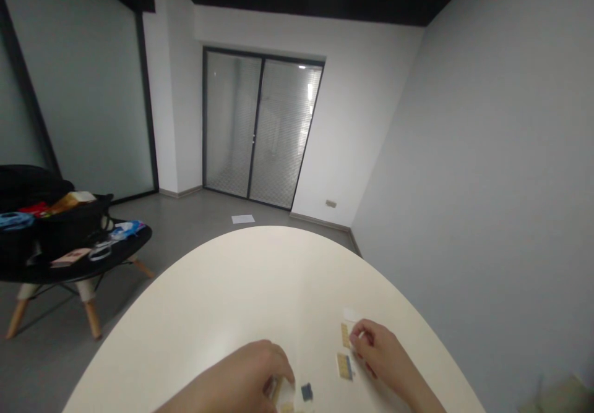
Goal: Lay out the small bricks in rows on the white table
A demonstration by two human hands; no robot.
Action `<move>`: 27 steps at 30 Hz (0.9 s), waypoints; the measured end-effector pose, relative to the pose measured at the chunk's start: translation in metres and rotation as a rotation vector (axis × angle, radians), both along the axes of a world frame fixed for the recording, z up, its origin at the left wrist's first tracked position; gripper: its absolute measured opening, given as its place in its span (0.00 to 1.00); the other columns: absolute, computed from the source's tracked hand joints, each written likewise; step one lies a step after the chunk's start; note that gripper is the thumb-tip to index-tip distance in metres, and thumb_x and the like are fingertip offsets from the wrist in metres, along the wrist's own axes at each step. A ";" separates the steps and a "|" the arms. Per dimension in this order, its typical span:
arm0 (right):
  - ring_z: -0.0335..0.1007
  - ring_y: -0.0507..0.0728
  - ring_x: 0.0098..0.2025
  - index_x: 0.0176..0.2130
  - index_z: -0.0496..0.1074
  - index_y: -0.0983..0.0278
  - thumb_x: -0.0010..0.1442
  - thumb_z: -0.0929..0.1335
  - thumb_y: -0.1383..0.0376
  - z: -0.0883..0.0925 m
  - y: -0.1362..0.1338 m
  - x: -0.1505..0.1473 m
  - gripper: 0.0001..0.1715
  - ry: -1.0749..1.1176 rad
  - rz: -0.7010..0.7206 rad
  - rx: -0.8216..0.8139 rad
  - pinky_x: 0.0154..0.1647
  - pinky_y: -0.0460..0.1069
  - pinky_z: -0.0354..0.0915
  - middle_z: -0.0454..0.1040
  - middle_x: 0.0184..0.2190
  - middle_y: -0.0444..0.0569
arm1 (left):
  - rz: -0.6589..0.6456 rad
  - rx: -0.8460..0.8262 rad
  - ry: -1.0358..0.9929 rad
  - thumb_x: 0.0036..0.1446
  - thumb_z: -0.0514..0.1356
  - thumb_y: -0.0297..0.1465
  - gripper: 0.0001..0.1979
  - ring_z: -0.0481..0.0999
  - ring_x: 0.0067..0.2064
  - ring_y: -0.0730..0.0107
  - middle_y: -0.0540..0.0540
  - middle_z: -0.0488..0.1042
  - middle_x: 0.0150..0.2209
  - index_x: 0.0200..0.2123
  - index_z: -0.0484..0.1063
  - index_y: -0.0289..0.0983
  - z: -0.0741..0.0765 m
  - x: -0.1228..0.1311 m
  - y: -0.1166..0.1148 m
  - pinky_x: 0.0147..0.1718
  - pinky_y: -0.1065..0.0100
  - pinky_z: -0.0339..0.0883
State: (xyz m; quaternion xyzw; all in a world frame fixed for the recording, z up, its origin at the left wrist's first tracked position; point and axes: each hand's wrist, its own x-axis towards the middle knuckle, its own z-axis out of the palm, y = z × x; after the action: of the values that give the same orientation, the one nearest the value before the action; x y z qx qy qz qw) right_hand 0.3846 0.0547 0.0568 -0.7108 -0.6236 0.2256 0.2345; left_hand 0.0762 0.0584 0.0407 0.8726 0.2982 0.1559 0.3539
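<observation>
Pale block (284, 395) was pinched in your left hand (239, 379), fingers wrapped round it, down near the edge of the white oval table (241, 277). Your right hand (375, 351) was curled almost shut right beside a tan strip (345, 335), and honestly I can't tell if it had hold of it. Tan card (344, 366) lay just below that, a navy piece (307, 392) sat between your hands, and a white scrap (350, 314) lay nearby.
</observation>
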 end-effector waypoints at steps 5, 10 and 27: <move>0.61 0.50 0.19 0.27 0.72 0.61 0.56 0.67 0.60 0.002 0.000 -0.001 0.09 0.004 0.007 0.011 0.23 0.44 0.56 0.67 0.16 0.38 | 0.004 0.003 -0.021 0.47 0.68 0.33 0.14 0.74 0.41 0.61 0.48 0.80 0.38 0.40 0.81 0.43 0.004 0.000 -0.003 0.40 0.69 0.64; 0.61 0.51 0.20 0.28 0.72 0.61 0.57 0.65 0.58 0.004 0.000 -0.002 0.11 0.027 0.060 0.069 0.24 0.45 0.56 0.64 0.16 0.38 | 0.036 -0.002 -0.018 0.49 0.68 0.34 0.09 0.73 0.37 0.61 0.49 0.78 0.33 0.35 0.81 0.41 0.005 0.002 -0.004 0.39 0.68 0.63; 0.76 0.55 0.32 0.38 0.77 0.56 0.50 0.70 0.67 -0.036 -0.025 -0.096 0.13 -0.360 0.706 0.281 0.31 0.44 0.62 0.81 0.30 0.44 | 0.280 -0.336 -0.255 0.38 0.67 0.22 0.33 0.74 0.38 0.68 0.52 0.76 0.37 0.52 0.72 0.40 0.007 0.008 -0.003 0.40 0.71 0.67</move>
State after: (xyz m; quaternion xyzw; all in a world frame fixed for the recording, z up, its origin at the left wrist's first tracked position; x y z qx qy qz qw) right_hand 0.2881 0.0298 0.0204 -0.4425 -0.8847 0.0770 0.1248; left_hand 0.0838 0.0549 0.0476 0.7250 0.3910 0.2605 0.5037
